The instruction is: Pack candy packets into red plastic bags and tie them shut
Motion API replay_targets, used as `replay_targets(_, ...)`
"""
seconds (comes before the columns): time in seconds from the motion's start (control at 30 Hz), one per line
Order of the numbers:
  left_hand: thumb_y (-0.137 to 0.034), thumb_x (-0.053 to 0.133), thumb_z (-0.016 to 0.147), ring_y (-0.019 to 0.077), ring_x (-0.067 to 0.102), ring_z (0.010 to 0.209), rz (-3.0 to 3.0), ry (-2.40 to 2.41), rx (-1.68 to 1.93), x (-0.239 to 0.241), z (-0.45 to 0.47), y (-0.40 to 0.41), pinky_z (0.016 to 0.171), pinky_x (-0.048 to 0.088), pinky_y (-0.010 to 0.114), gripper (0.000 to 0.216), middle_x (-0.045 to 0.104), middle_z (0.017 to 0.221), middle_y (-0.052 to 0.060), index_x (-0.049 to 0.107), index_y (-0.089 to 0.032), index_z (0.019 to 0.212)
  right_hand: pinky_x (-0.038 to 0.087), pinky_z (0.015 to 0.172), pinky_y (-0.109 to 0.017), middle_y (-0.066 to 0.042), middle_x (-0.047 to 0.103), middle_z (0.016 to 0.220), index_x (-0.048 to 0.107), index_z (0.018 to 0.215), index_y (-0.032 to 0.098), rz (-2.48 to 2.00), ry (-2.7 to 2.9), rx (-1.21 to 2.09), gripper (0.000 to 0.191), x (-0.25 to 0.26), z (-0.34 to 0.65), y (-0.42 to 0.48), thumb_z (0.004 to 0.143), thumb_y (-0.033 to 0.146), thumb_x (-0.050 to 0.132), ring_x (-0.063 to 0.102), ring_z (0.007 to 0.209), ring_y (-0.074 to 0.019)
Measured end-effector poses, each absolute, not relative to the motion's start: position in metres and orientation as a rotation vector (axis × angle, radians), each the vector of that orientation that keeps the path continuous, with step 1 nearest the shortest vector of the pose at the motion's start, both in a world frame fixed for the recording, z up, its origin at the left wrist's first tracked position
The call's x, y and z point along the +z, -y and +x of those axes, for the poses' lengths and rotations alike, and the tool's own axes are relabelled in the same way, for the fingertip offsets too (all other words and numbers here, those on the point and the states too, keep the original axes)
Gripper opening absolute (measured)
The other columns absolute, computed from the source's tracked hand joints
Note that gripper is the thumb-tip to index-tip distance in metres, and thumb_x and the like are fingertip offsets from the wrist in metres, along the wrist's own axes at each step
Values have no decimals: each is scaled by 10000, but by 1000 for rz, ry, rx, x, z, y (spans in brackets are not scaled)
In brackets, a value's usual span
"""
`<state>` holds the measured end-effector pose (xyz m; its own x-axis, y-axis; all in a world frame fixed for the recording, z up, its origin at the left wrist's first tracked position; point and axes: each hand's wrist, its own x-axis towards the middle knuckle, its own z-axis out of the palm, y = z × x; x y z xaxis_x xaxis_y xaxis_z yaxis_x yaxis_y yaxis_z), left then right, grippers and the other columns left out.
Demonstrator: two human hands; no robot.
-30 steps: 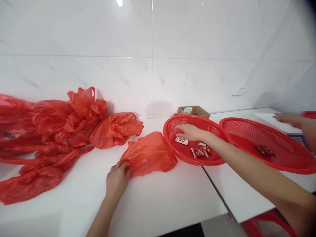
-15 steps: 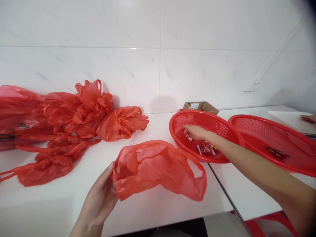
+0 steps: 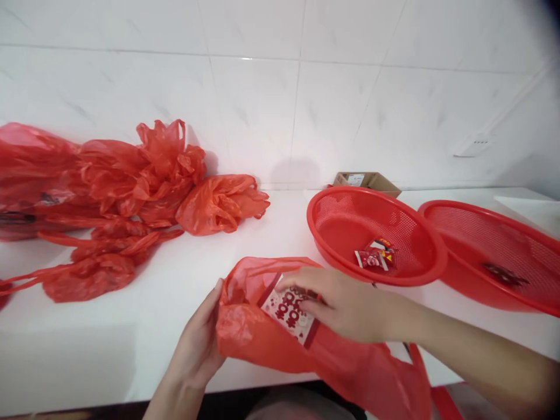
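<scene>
A thin red plastic bag (image 3: 266, 344) hangs spread in front of me over the table's front edge. Its left rim is pinched by my left hand (image 3: 199, 341), whose fingers are partly hidden behind the plastic. At the bag's mouth my right hand (image 3: 336, 303) grips a small white and dark-red printed snack packet (image 3: 289, 312), thumb and fingers closed on it. Beyond my right forearm stands a red mesh basket (image 3: 321, 233) with a few small red packets (image 3: 371, 259) at its bottom.
Filled and crumpled red bags (image 3: 144, 181) lie along the wall at left. A second red basket (image 3: 464, 256) with a dark packet (image 3: 503, 273) stands at right. Behind the baskets is an open cardboard box (image 3: 380, 184). The white table (image 3: 175, 326) meets a tiled wall.
My right hand has come out of the near basket with a packet and moved left to the bag's mouth. My left hand still holds the bag, which now hangs lower on its right side.
</scene>
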<state>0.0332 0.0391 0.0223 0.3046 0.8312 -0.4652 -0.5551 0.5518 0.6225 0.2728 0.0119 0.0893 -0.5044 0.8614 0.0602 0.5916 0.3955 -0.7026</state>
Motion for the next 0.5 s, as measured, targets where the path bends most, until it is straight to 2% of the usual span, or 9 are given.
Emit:
replay_targets(0.1, -381, 622, 850, 275, 687, 1008, 382, -845, 941, 18, 32, -36, 888, 548, 368, 309, 755, 954, 71, 693, -165, 1059, 539, 885, -378, -30, 652, 1196, 576, 1297, 305, -1412, 2393, 668, 603, 52, 266, -12, 780, 28, 436, 648, 1047, -237)
replay_targets(0.17, -394, 621, 852, 276, 685, 1006, 408, -855, 948, 14, 29, -33, 880, 547, 367, 330, 754, 955, 74, 691, -164, 1079, 535, 902, -367, -16, 649, 1216, 576, 1295, 320, -1374, 2400, 631, 611, 51, 274, -18, 790, 18, 413, 650, 1056, -226)
replay_targets(0.27, -391, 637, 841, 273, 684, 993, 456, -868, 977, 10, 25, -29, 869, 544, 358, 334, 750, 956, 76, 695, -161, 1078, 547, 885, -324, 13, 675, 1158, 616, 1202, 322, -1356, 2178, 635, 419, 80, 298, -32, 899, 123, 406, 664, 1016, -178)
replay_targets(0.37, -383, 662, 827, 259, 687, 957, 506, -856, 1024, 7, 24, -26, 853, 537, 342, 311, 743, 947, 71, 704, -157, 1037, 551, 815, -324, -13, 684, 1086, 631, 1162, 294, -1622, 1969, 455, 287, 98, 343, -52, 931, 279, 462, 675, 935, -176)
replay_targets(0.43, -382, 667, 826, 247, 685, 934, 555, -848, 1037, 8, 25, -24, 834, 531, 327, 296, 735, 948, 66, 703, -154, 1012, 507, 848, -346, -62, 666, 1125, 647, 1183, 262, -1841, 1974, 233, 332, 86, 379, -64, 858, 300, 588, 668, 944, -198)
replay_targets(0.5, -382, 663, 831, 237, 680, 918, 602, -847, 1037, 9, 26, -22, 807, 525, 310, 288, 727, 955, 65, 696, -152, 1002, 491, 734, -320, -117, 681, 1006, 727, 1034, 176, -1981, 1883, 105, 365, 61, 411, -71, 690, 294, 754, 677, 751, -183)
